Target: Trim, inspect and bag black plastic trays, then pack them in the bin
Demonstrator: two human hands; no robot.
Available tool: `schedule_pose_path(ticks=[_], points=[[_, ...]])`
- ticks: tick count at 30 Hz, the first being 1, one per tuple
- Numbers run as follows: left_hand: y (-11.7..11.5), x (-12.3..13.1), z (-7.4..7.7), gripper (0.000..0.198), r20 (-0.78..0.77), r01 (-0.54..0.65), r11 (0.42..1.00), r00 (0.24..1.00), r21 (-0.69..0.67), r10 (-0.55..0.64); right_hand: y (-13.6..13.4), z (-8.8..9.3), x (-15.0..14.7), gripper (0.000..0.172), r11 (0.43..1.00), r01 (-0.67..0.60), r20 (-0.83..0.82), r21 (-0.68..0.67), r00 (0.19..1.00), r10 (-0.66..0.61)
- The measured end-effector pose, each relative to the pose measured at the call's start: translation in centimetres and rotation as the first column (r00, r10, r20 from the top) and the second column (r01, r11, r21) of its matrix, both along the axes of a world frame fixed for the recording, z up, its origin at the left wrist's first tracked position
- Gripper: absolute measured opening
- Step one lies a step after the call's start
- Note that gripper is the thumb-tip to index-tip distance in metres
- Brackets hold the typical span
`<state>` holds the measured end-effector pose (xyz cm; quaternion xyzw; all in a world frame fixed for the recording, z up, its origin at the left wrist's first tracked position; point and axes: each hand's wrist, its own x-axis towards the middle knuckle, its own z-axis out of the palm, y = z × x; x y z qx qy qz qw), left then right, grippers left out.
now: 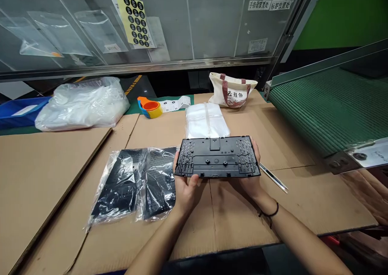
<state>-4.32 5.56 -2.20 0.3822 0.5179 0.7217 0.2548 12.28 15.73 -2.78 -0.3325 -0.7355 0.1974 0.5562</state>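
Observation:
A flat black plastic panel (216, 160) with slotted ends is held up above the cardboard-covered table, its ribbed face toward me. My left hand (185, 190) grips its left end, thumb at the lower edge. Around the right end is my right hand (253, 182), its fingers partly hidden behind the panel. Just left of my left hand lie two similar black panels in clear plastic bags, one bagged panel (160, 186) beside another bagged panel (118, 186). Beyond the held panel rests a stack of white plastic bags (206, 119). Tweezers (274, 178) lie to the right of my right hand.
A green conveyor belt (333, 105) juts in at the right. At the back are a tape dispenser (150, 107), a cloth bag (232, 91) and a large bundle of clear plastic (85, 103). A blue tray (21, 113) stands far left, near a raised cardboard sheet (45, 178).

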Motion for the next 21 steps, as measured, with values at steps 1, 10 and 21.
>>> schedule_pose_path(ticks=[1,10,21], points=[[0.0,-0.1,0.1,0.08,-0.011,-0.013,1.0,1.0,0.009,0.014,0.0,0.0,0.0,0.082,1.0,0.004,0.02,0.017,1.0,-0.004],[0.0,-1.0,-0.8,0.064,-0.114,-0.111,0.994,0.987,-0.009,0.109,1.2,1.8,1.2,0.031,0.974,-0.06,0.154,0.219,0.988,0.026],[-0.3,-1.5,1.3,0.036,-0.473,-0.026,0.996,0.881,-0.085,-0.017,4.0,0.6,1.3,0.035,0.91,-0.033,-0.412,-0.414,0.898,-0.155]])
